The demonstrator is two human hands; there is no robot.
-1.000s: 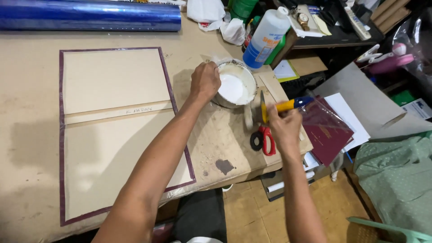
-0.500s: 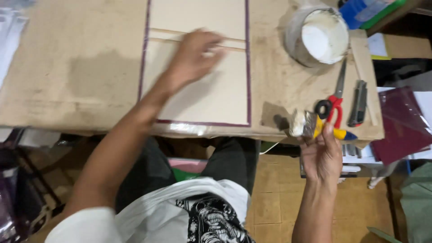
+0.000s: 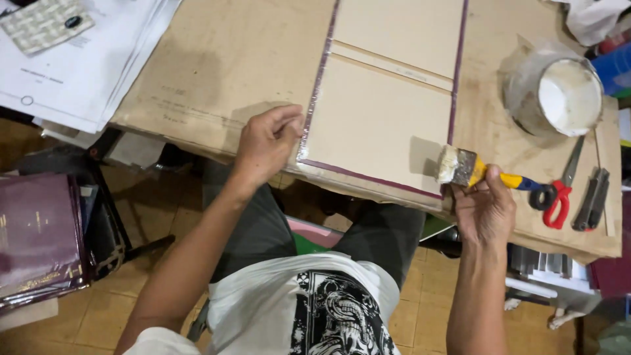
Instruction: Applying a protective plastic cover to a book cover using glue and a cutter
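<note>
At the near edge of the desk (image 3: 217, 79) lies a flat book cover (image 3: 384, 112) of cream board with a purple border. On its near left corner rests the left hand (image 3: 266, 141), fingers (image 3: 286, 121) curled and pressed onto the border. Just off the cover's near right corner, the right hand (image 3: 486, 210) has its fingers pinched round the yellow handle of a paintbrush (image 3: 470, 169), whose bristles touch the cover's edge. Right of the cover stand a tub of white glue (image 3: 559, 95), red-handled scissors (image 3: 559, 190) and a dark cutter (image 3: 591, 200). Left of the cover lie white papers (image 3: 85, 66).
</note>
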